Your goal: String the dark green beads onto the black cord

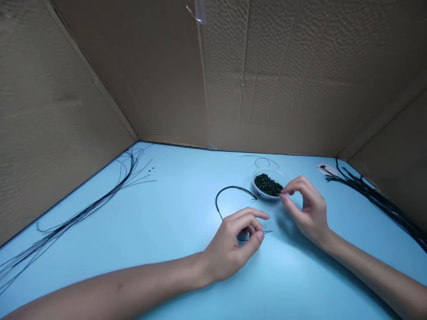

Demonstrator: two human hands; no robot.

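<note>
My left hand [233, 244] is pinched around a thin dark thread, whose end pokes out to the right of the fingertips. Part of that strand carries dark beads [230, 187] and curves over the blue table up to the bowl. A small clear bowl [259, 194] holds many dark green beads [267, 184]. At the bowl's right edge is my right hand [307, 213], thumb and index finger pressed together; whatever may be between them is too small to make out.
A bundle of loose dark threads [96, 204] lies along the left. On the right are bunched beaded strands [373, 193] and a small pale round tag [330, 170]. A loose thread curls behind the bowl. Cardboard walls [233, 89] enclose the blue table [167, 222].
</note>
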